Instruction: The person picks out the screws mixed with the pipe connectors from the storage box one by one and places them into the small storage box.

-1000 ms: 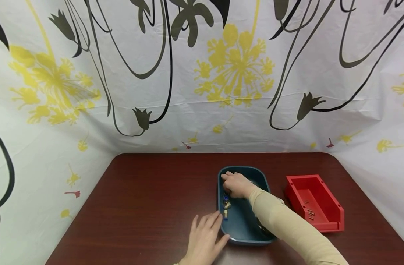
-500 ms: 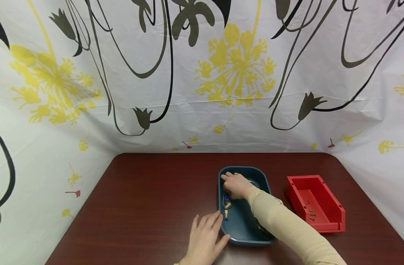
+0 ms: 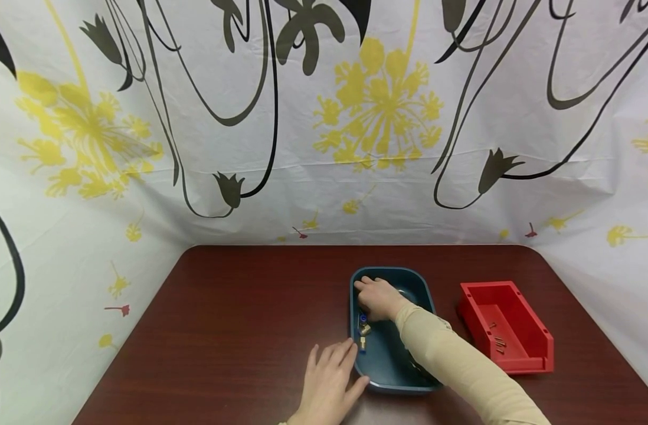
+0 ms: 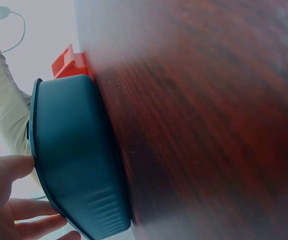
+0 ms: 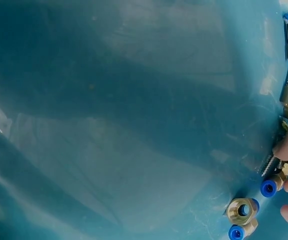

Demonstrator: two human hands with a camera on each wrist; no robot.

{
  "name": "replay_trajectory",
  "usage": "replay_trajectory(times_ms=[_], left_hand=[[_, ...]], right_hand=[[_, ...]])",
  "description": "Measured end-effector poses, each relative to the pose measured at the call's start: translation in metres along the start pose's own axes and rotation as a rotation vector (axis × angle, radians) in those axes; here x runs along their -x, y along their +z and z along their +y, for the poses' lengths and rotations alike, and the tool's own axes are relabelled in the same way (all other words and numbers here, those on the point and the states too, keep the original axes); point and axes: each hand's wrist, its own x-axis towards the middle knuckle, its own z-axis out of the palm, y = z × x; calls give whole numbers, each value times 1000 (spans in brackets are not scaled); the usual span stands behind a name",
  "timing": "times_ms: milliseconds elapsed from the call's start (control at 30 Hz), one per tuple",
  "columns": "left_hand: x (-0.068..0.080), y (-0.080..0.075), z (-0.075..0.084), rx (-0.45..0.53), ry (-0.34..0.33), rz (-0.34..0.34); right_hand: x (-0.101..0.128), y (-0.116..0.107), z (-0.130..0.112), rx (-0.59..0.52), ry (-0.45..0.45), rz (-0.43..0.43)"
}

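Observation:
The dark teal tray stands right of the table's middle. My left hand lies at its near left corner with fingers spread; in the left wrist view the thumb touches the rim. My right hand reaches down inside, at the tray's far left. In the right wrist view its thumb tip is right at a threaded screw, beside a brass fitting with a blue end; I cannot tell whether the fingers pinch the screw. More brass fittings lie near the fingertips and along the tray's wall.
To the right of the tray, a red bin holds several small screws. More small metal parts lie at the tray's near right, partly hidden by the right sleeve. A patterned white cloth hangs behind the brown table.
Both hands stay almost where they were. The right forearm has shifted very slightly to the left; the tray and bin look unmoved on the table.

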Motion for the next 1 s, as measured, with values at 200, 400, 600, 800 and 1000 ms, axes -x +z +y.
replay_trajectory(times_ms=[200,400,600,800,1000], left_hand=[[0,0,0,-15,9,16],[0,-1,1,-2,0,-10],[-1,-2,1,13,-13,-45],[-1,-1,1,1,-15,-34],[-1,0,2,-4,-19,-29]], right_hand=[[-1,0,0,2,6,7],[1,0,-1,-6,5,7],[2,-2,-1,-5,13,-13],[2,-6,0,-1,12,-5],[4,-10,4,8,10,3]])
